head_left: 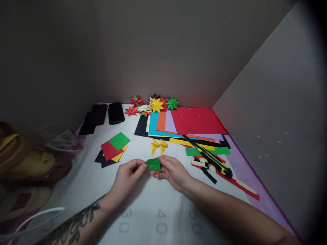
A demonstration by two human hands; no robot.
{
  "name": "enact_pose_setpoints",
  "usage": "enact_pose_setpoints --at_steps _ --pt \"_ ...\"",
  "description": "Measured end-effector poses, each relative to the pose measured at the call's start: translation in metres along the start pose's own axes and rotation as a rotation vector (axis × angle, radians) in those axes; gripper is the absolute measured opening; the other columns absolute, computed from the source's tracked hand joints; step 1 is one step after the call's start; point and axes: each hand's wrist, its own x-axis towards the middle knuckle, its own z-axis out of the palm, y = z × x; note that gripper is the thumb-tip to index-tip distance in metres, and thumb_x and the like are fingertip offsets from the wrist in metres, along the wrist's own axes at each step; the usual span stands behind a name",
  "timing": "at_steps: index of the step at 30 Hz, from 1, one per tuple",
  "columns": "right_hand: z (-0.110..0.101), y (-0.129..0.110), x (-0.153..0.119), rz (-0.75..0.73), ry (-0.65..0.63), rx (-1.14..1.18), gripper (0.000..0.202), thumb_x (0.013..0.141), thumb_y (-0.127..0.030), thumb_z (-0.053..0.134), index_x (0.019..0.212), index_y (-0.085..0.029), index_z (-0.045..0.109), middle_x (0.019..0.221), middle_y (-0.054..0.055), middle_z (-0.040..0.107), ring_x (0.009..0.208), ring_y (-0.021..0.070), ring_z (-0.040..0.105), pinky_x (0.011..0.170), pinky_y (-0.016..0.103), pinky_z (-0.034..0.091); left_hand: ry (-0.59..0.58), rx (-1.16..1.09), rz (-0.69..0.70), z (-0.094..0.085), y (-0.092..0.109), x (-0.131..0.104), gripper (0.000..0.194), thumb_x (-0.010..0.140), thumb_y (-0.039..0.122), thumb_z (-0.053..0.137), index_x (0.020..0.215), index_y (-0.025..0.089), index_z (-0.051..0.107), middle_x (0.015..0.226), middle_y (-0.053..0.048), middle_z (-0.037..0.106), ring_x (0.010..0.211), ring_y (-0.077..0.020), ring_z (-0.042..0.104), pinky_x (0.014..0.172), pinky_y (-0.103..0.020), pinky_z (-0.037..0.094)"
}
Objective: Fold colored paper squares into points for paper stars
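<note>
Between both hands, green folded paper, partly hidden.

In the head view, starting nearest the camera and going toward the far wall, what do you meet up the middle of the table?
Printed number 40 on the white mat → folded green paper piece held by both hands → two folded yellow paper cones → fanned stack of coloured paper sheets → yellow folded paper star.
</note>
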Motion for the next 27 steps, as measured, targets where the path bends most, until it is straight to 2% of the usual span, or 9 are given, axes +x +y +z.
enact_pose_setpoints --at_steps 3,7,13,19,23,27 --pt "0.003 0.000 -0.001 0.068 -0.012 0.062 0.031 0.066 -0.039 0.073 0.077 -0.014 0.059 0.067 0.002 0.063 0.056 0.0103 0.059 0.053 0.021 0.042 0.034 0.005 0.023 0.001 0.001 -0.002 0.022 0.078 0.036 0.059 0.076 0.017 0.068 0.070 0.000 0.068 0.064 -0.0142 0.058 0.059 -0.022 0.044" --pt "0.005 0.002 -0.002 0.023 0.019 0.054 0.025 0.065 -0.032 0.075 0.077 -0.014 0.062 0.064 0.000 0.061 0.055 0.0074 0.055 0.052 0.019 0.040 0.040 0.011 0.018 0.002 0.002 -0.003 0.020 0.078 0.036 0.060 0.078 0.017 0.069 0.075 -0.001 0.071 0.067 -0.0155 0.062 0.062 -0.023 0.047" --pt "0.000 0.003 0.000 -0.133 0.045 -0.230 0.026 0.074 -0.040 0.066 0.080 -0.015 0.063 0.055 -0.003 0.058 0.047 0.0075 0.049 0.047 0.020 0.035 -0.015 -0.022 -0.006 0.002 0.006 -0.003 0.018 0.076 0.031 0.061 0.084 0.019 0.073 0.080 -0.002 0.074 0.073 -0.0182 0.066 0.068 -0.026 0.051" --pt "-0.005 -0.001 -0.002 -0.184 0.039 -0.435 0.016 0.074 -0.031 0.063 0.079 -0.016 0.062 0.054 -0.004 0.056 0.046 0.0080 0.049 0.045 0.020 0.037 -0.093 -0.038 0.034 0.000 0.004 -0.005 0.017 0.075 0.028 0.063 0.087 0.021 0.074 0.087 -0.002 0.075 0.080 -0.0184 0.067 0.076 -0.027 0.052" --pt "-0.005 -0.006 -0.006 -0.342 0.065 -0.664 0.007 0.076 -0.021 0.058 0.074 -0.017 0.064 0.060 -0.002 0.058 0.055 0.0098 0.053 0.053 0.022 0.042 -0.123 -0.107 -0.028 0.001 0.003 -0.002 0.018 0.074 0.028 0.063 0.087 0.019 0.073 0.080 -0.003 0.074 0.072 -0.0175 0.067 0.068 -0.027 0.053" --pt "-0.006 -0.010 -0.007 -0.528 0.036 -0.886 0.010 0.077 -0.015 0.058 0.072 -0.019 0.066 0.073 0.000 0.064 0.072 0.0130 0.059 0.067 0.025 0.046 -0.110 -0.121 -0.052 0.001 0.003 -0.001 0.016 0.071 0.031 0.066 0.078 0.017 0.072 0.073 -0.004 0.073 0.066 -0.0172 0.065 0.062 -0.027 0.052"
